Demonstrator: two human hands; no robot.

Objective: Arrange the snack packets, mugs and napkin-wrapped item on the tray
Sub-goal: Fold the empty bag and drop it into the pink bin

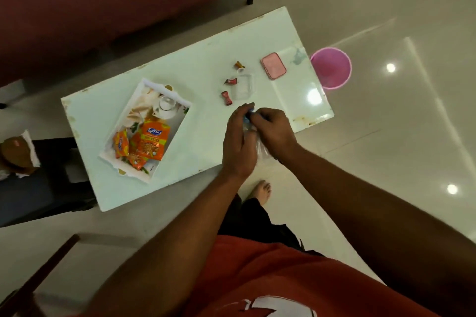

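Left hand (239, 141) and right hand (273, 131) meet over the table (206, 64), fingers (246, 107) curled, pinching one small blue-and-clear wrapper (248, 117).

One head-worn wide-angle camera looked steeply down from above the person's chest onto the desk (201, 80), fairly near, with the tray (176, 126) left of centre.

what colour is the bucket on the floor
The bucket is pink, seen best in the head view.

Dim, soft-focus wide-angle view; ceiling lights glare on the table (315, 96) and glossy floor (391, 67).
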